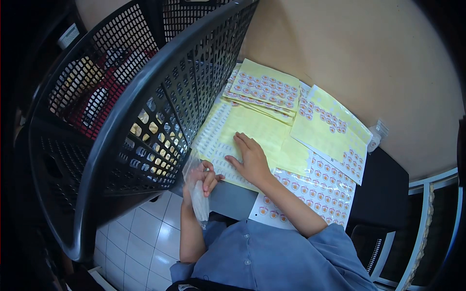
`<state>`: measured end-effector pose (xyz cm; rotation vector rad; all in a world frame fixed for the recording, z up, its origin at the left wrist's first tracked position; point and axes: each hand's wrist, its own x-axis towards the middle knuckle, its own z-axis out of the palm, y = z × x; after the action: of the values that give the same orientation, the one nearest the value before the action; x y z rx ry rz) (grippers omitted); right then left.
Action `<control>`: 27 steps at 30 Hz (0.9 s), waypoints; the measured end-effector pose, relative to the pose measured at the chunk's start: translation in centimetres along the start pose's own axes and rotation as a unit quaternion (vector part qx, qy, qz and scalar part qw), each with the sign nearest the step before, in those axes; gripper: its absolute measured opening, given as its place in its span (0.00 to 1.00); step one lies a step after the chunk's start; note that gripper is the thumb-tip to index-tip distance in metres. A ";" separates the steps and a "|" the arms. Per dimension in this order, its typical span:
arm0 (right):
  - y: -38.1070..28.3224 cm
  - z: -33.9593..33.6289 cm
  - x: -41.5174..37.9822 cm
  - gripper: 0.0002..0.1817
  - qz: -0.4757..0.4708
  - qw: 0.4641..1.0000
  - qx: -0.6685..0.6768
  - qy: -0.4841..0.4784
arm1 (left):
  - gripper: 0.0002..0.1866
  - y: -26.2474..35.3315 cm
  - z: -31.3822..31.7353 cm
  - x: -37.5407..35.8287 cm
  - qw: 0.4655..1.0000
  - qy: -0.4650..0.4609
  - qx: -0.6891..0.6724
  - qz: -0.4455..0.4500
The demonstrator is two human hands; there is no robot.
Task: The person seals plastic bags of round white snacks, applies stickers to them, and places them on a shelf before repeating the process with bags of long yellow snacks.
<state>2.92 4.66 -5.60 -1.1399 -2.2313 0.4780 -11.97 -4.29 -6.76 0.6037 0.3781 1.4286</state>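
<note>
My right hand lies with its fingers apart on a yellow sticker backing sheet, whose left part shows rows of pale peeled spots. Near the table's front edge, my left hand has curled fingers around clear plastic bags, which hang down over the wrist. Behind the backing sheet is a stack of yellow sheets with round stickers. To the right rests another partly used sticker sheet. White sheets full of round stickers lie under my right forearm.
A large dark perforated plastic basket stands at the left, with items inside visible through its holes. Beyond the papers rises a beige wall. A small clear plastic object is by the wall at the right. White floor tiles show below.
</note>
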 end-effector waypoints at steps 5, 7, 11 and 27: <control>0.3 0.3 0.0 0.26 -0.013 1.000 -0.016 0.009 | 0.24 0.1 0.0 0.3 1.000 0.018 -0.020 -0.006; 0.2 0.3 -0.1 0.26 -0.011 1.000 -0.018 0.010 | 0.24 0.1 -0.1 0.3 1.000 0.015 -0.004 -0.014; -0.1 0.2 0.0 0.24 0.007 1.000 -0.011 0.011 | 0.24 0.1 -0.3 0.4 0.999 0.017 0.014 -0.032; -1.1 0.0 0.9 0.04 0.058 0.998 0.018 0.018 | 0.23 0.1 0.3 0.4 0.998 0.039 0.031 -0.032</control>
<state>1.88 4.81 -4.69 -1.2536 -2.1263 0.5374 -11.80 -3.93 -6.46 0.5813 0.5016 1.3862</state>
